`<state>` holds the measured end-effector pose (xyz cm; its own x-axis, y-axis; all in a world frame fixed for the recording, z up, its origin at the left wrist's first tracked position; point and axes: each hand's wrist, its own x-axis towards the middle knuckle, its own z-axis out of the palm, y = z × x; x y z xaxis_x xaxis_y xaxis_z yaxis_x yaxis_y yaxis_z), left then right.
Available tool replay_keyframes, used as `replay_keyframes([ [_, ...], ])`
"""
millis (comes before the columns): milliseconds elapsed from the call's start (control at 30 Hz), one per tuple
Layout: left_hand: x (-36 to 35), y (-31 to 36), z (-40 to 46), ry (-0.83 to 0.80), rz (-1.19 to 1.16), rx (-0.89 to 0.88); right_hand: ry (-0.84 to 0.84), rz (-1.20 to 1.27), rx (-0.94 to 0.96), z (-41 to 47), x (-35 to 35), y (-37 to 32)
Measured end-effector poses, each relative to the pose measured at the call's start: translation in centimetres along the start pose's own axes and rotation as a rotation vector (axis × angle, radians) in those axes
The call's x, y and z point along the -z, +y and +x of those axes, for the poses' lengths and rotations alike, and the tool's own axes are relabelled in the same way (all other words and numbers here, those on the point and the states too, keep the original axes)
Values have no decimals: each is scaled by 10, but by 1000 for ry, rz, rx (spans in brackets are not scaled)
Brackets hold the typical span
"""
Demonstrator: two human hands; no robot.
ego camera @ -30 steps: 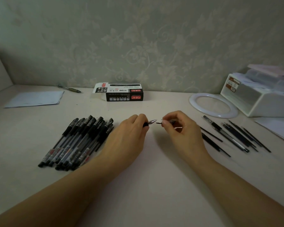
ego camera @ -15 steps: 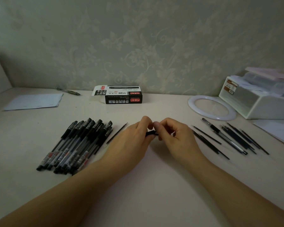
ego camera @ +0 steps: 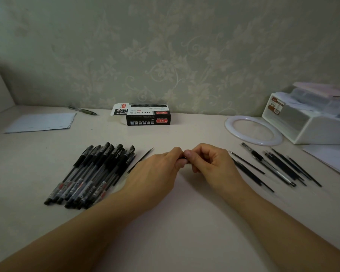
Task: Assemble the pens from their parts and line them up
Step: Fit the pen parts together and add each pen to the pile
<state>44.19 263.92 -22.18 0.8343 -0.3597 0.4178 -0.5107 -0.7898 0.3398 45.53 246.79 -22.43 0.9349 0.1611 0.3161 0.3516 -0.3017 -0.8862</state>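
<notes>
2 hands are meeting fingertip to fingertip: left hand (ego camera: 155,171) and right hand (ego camera: 210,163) are both pinching a small black plastic pen part (ego camera: 182,158), mostly hidden between their curled fingers.

Left hand (ego camera: 155,169) and right hand (ego camera: 210,163) pinch a small black pen part (ego camera: 182,158) between fingertips above the pale table (ego camera: 185,222).

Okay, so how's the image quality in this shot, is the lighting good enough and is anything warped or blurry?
Head view: dim, flat light with a greenish cast and only soft shadows under the left hand and right hand; wide-angle bending curves the table edge and stretches the forearms; the capped pens merge into a dark mass; the small part pinched between the hands is too dark to make out.
</notes>
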Motion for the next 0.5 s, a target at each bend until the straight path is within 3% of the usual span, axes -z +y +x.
replay_keyframes([
  [233,4,-1,0,47,-163,-51,16,8,18,1,0,1],
  [500,3,-2,0,25,-15,33,3,34,41,0,1,1],
])
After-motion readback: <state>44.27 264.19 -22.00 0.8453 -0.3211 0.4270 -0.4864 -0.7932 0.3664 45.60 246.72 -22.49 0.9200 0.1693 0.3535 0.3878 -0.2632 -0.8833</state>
